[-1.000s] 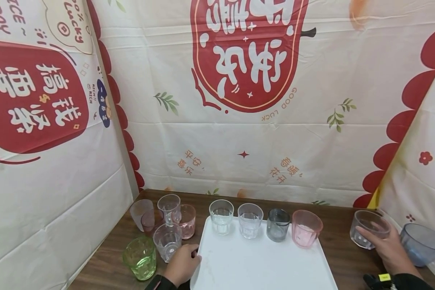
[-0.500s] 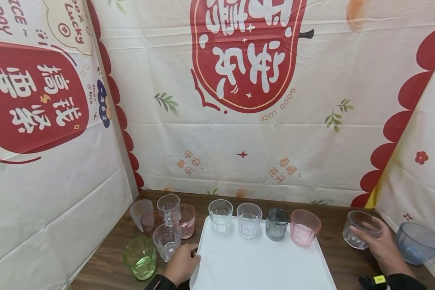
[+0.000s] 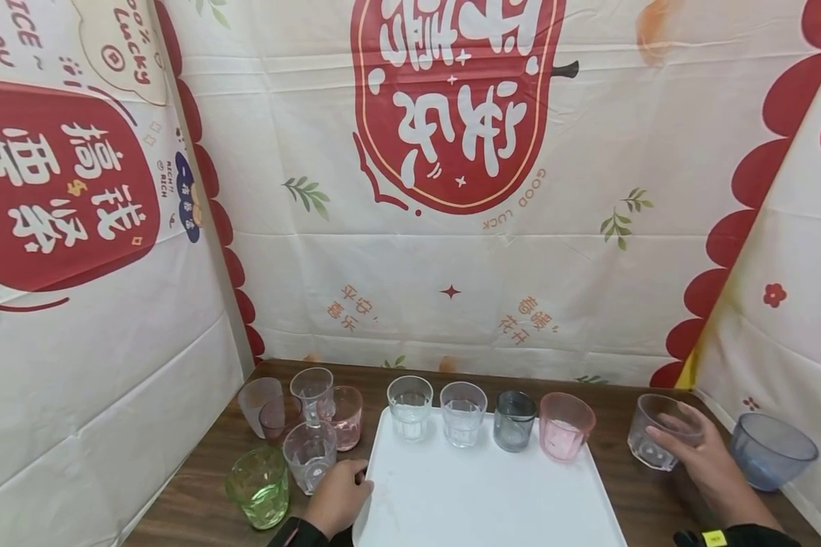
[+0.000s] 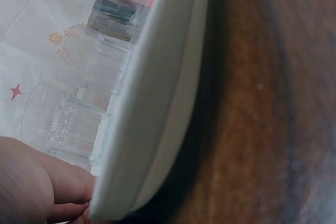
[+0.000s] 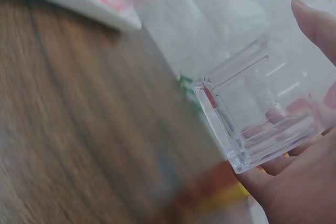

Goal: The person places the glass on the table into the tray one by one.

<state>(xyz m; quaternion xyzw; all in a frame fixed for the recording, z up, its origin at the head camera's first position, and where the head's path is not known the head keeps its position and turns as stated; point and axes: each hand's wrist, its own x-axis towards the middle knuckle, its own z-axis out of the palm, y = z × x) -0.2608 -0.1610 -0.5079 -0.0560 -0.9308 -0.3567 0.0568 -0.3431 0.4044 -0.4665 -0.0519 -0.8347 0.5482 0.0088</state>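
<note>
My right hand [image 3: 705, 460] holds a clear drinking glass [image 3: 646, 448] at the table's right side. The thumb is on the near side, and fingers show through the glass beyond. In the right wrist view, the glass's square-cornered base [image 5: 218, 127] faces the table. My left hand [image 3: 342, 490] pinches the left edge of a white tray [image 3: 479, 501]; the left wrist view shows fingers [image 4: 73, 187] at the tray's corner. Along the tray's far edge stand clear glasses [image 3: 410, 414] [image 3: 462, 418], a grey glass [image 3: 515, 425] and a pink glass [image 3: 565, 433].
A wide blue glass [image 3: 769, 456] stands right of my right hand. Left of the tray cluster several glasses, among them a green one [image 3: 258, 494], a clear one [image 3: 309, 460] and a pink one [image 3: 347, 422]. Printed cloth walls [image 3: 397, 304] enclose the wooden table [image 3: 178, 509].
The head view has turned a little right, so everything slides left in it. My right hand and its glass have shifted slightly left toward the tray; my left hand stays at the tray edge.
</note>
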